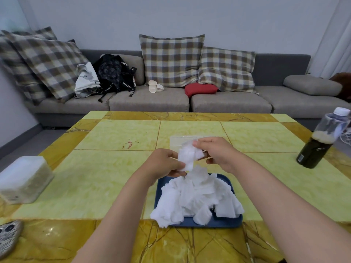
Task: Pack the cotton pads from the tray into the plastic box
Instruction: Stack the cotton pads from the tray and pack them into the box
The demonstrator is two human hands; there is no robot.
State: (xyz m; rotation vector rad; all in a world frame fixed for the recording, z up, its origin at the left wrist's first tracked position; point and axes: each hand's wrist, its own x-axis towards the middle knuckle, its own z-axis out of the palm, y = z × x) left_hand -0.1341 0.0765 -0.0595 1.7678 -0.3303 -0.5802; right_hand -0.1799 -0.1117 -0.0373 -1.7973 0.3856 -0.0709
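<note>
Nearest me, white square cotton pads heap high on the blue plastic tray. My left grip and right grip both pinch a small bunch above it. Just beyond, the clear plastic box waits on the yellow bench. Packing has barely begun, I judge.

Dark bottle (white cap) at table's right edge, black backpack on grey sofa.

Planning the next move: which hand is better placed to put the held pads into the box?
Probably right: the right hand grips the pads close to the box; the left hand is farther.
</note>
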